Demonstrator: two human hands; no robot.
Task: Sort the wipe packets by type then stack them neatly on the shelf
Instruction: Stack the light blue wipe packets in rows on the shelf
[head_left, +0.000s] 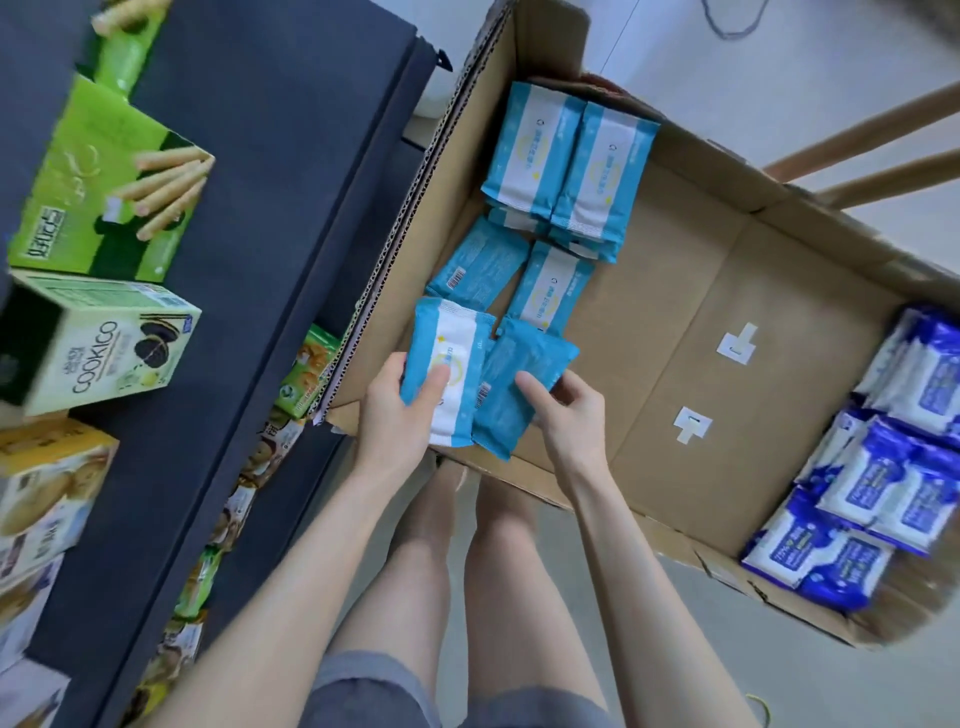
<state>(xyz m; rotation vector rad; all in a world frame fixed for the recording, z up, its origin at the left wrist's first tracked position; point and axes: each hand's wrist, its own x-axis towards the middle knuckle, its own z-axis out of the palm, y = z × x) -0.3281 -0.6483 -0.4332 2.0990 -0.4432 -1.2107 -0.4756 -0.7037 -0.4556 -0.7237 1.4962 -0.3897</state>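
Head view: types look sorted in the cardboard box (675, 322); our left hand (392, 400) and right hand (569, 410) each grip a light-blue packet (449, 358); shelving remains.

One cardboard box (727, 312) holds six light-blue wipe packets (537, 150) in plain view, more hidden beneath them, and at least six dark-blue packets (883, 478). Two white labels (736, 345) sit on its floor. Three snack boxes (98, 343) show clearly beside it.

Light-blue wipe packets (566, 161): flat, white-banded, stacked along the left side of the cardboard box (701, 322). Face-up packet (457, 358): held in left hand (400, 400). Back-up packet (519, 374): barcode showing, held in right hand (566, 410). Dark-blue wipe packets (893, 483): white-labelled, overlapping, right side.
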